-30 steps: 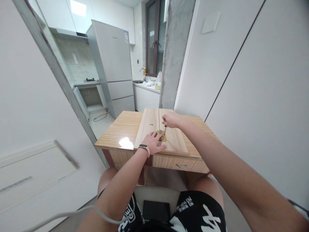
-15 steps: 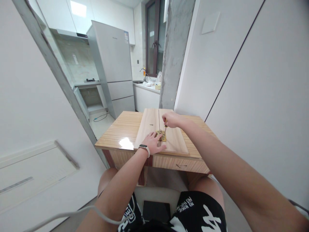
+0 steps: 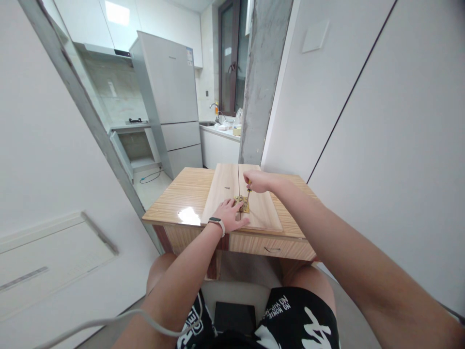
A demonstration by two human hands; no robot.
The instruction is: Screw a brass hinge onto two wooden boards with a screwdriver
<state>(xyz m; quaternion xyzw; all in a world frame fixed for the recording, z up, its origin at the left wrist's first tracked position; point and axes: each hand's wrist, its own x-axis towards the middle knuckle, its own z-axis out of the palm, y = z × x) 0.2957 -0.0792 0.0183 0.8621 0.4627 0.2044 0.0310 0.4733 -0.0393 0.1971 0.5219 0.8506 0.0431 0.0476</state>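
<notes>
Two pale wooden boards, a left one (image 3: 216, 196) and a right one (image 3: 267, 213), lie edge to edge on a small desk. A brass-coloured hinge (image 3: 246, 207) spans the seam between them. My left hand (image 3: 228, 215), with a wristband at the wrist, lies flat with fingers spread over the hinge's left part, partly hiding it. Closed around the handle of a screwdriver (image 3: 249, 195) is my right hand (image 3: 257, 180). The screwdriver stands nearly upright, its tip at the hinge's right leaf. A small screw (image 3: 227, 187) lies loose on the left board.
The desk (image 3: 185, 194) has glossy striped wood and a front drawer with a handle (image 3: 272, 250). My legs are under it. A pale cable (image 3: 145, 317) crosses my left forearm. White walls flank both sides; a fridge (image 3: 178, 87) and sink counter (image 3: 220, 145) stand beyond.
The view has shifted very slightly. Both hands, the screwdriver and the hinge keep nearly the same positions.
</notes>
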